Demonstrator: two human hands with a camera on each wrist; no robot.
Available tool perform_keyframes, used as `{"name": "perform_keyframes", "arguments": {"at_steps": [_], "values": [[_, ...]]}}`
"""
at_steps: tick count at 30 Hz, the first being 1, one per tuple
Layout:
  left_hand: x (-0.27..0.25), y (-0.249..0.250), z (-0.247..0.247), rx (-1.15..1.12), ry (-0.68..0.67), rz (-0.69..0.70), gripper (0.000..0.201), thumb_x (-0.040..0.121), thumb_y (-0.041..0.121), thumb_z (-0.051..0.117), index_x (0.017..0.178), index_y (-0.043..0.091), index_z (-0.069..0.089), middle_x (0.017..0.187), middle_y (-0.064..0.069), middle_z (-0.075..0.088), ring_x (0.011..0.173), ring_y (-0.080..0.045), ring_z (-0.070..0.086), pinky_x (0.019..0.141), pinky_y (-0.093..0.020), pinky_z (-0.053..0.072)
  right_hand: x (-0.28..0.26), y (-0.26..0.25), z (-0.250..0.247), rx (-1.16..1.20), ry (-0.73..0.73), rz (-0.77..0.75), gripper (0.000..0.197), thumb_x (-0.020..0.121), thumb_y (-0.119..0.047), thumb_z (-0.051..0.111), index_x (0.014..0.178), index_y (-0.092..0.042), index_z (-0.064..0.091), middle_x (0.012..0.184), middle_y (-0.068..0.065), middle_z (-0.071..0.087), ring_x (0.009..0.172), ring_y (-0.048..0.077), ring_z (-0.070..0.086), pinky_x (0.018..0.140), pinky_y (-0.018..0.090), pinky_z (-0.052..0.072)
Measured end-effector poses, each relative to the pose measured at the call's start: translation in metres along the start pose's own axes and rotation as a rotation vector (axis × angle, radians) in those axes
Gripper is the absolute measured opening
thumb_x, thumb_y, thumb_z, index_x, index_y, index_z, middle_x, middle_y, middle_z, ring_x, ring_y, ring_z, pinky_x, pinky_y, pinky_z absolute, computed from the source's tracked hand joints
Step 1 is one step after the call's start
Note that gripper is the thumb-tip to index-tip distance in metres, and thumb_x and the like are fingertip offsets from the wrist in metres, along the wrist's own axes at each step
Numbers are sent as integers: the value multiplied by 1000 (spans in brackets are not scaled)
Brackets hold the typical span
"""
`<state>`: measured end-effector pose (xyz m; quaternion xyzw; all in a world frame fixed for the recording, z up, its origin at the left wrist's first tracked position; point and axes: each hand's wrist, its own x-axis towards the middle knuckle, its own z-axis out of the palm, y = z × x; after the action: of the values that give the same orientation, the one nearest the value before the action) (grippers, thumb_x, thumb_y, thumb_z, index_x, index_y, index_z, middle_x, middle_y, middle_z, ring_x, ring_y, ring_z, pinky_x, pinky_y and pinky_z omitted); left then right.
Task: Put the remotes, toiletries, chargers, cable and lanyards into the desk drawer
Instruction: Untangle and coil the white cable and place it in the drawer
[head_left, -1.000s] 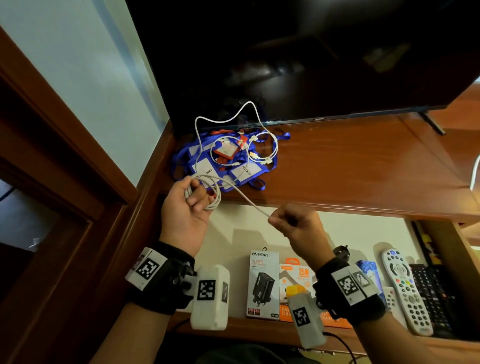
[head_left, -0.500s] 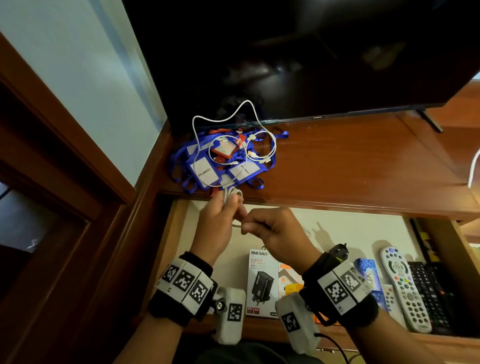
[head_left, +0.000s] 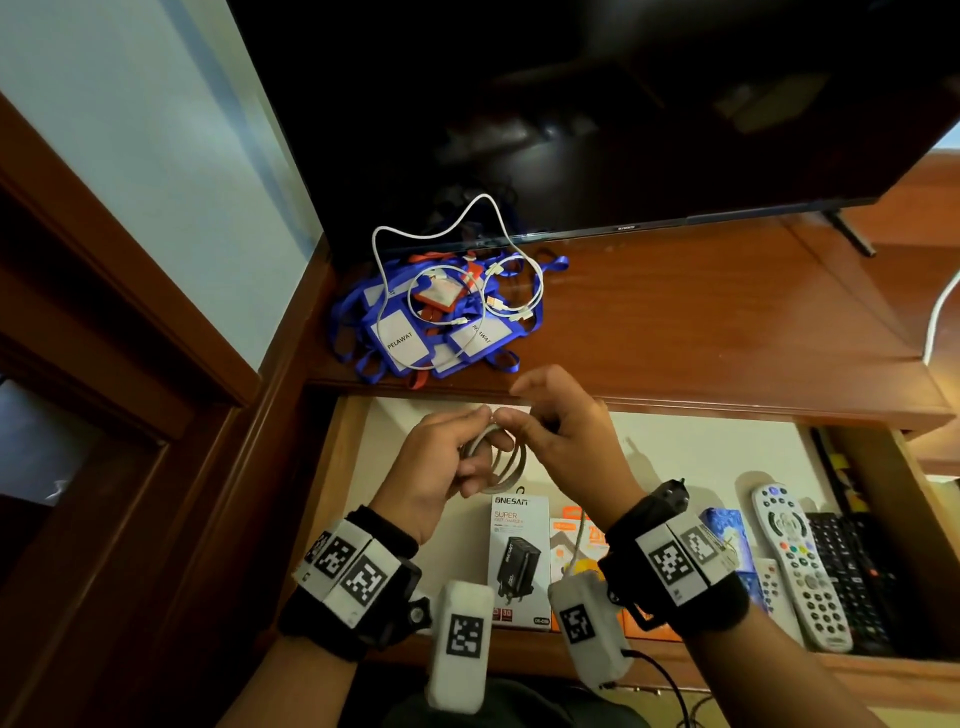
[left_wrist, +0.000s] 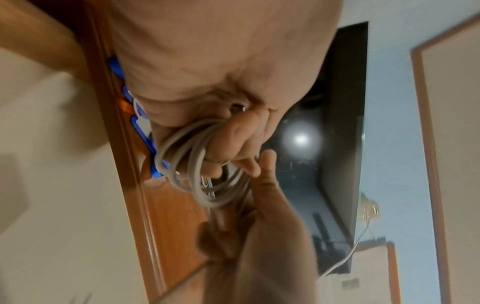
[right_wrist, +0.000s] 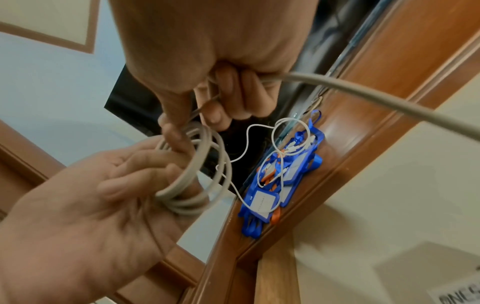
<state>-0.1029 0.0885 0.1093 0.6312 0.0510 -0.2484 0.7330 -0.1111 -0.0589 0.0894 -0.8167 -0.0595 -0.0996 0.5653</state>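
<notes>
A grey-white cable (head_left: 503, 464) is wound into a small coil over the open desk drawer (head_left: 675, 457). My left hand (head_left: 474, 442) grips the coil (left_wrist: 197, 170) with its fingers curled through the loops. My right hand (head_left: 519, 418) pinches the same cable (right_wrist: 197, 170) at the top of the coil, and a loose tail (right_wrist: 389, 96) trails back past my right wrist. Blue and orange lanyards (head_left: 415, 338) with white cards lie piled on the desk top, and a thin white cable (head_left: 535, 291) is looped over them. Their pile (right_wrist: 285, 174) shows behind the hands.
Inside the drawer lie a white charger box (head_left: 519, 561), an orange charger box (head_left: 571, 545), a blue pack (head_left: 724, 525), a white remote (head_left: 800, 566) and a black remote (head_left: 847, 571). A dark TV (head_left: 571, 104) stands at the back of the desk top (head_left: 701, 322).
Both hands have dropped from the desk edge to above the drawer and come together. The stretched length of cable between them is now wound into the coil.
</notes>
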Motion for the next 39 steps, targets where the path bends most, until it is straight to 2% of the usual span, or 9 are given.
{"name": "perform_keyframes", "arguments": {"at_steps": [3, 7, 9, 13, 18, 23, 28, 31, 39], "values": [[0, 4, -2, -162, -41, -74, 32, 85, 31, 51, 65, 7, 54, 36, 7, 29, 30, -5, 22, 55, -28, 23, -8, 0, 4, 57, -189, 82, 24, 90, -50, 49, 82, -31, 61, 50, -8, 49, 47, 4, 41, 49, 26, 33], [0, 3, -7, -268, -51, -101, 35, 75, 40, 57, 54, 13, 49, 36, 7, 22, 30, -8, 19, 57, -28, 30, -14, -4, 6, 160, -281, 166, 37, 92, -46, 46, 79, -14, 59, 47, -14, 44, 46, 2, 38, 52, 20, 33], [-2, -2, -5, -213, -26, -54, 34, 75, 39, 60, 54, 15, 47, 40, 6, 23, 34, -8, 20, 58, -29, 27, -11, -6, 5, 66, -279, 166, 33, 92, -43, 47, 68, -22, 54, 46, -15, 46, 46, 3, 40, 54, 25, 34], [-1, -12, -3, 100, 50, 142, 33, 90, 38, 53, 73, 10, 60, 57, -5, 39, 49, -10, 39, 63, -31, 40, -8, -8, 0, -111, -207, 133, 37, 95, -34, 49, 59, -29, 46, 47, -11, 46, 49, 6, 42, 55, 29, 33], [4, -13, -8, 315, 54, 174, 24, 96, 36, 48, 96, 23, 68, 65, 3, 49, 72, -20, 56, 81, -46, 50, -7, -5, -1, -169, -193, 120, 36, 96, -31, 51, 60, -32, 45, 51, -12, 47, 53, 7, 45, 58, 32, 37], [3, -5, -2, 157, 31, 26, 28, 98, 32, 45, 87, 10, 60, 53, 7, 37, 49, -11, 45, 65, -31, 47, -7, 1, 4, -73, -156, 164, 29, 93, -24, 57, 65, -28, 52, 51, -23, 53, 49, 0, 46, 56, 26, 35], [3, -3, -2, 197, -2, -72, 33, 96, 39, 47, 75, 14, 53, 49, 8, 34, 44, -10, 40, 55, -24, 39, -11, -1, 7, -46, -175, 181, 20, 93, -25, 58, 74, -19, 57, 57, -11, 51, 52, 5, 46, 57, 31, 39], [0, -2, -6, 90, -70, -86, 37, 97, 32, 46, 66, 13, 48, 49, 3, 31, 44, -13, 40, 57, -25, 44, -11, 3, 1, 6, -189, 190, 15, 89, -24, 63, 82, -13, 57, 52, -4, 49, 49, 13, 41, 54, 32, 36], [0, 8, -12, -496, 17, -17, 35, 94, 31, 43, 66, 10, 46, 45, 6, 26, 35, -6, 26, 54, -20, 48, -8, 11, -17, 386, -132, 308, 18, 93, 2, 51, 80, -8, 57, 56, 1, 38, 46, 5, 30, 43, 16, 26]]}}
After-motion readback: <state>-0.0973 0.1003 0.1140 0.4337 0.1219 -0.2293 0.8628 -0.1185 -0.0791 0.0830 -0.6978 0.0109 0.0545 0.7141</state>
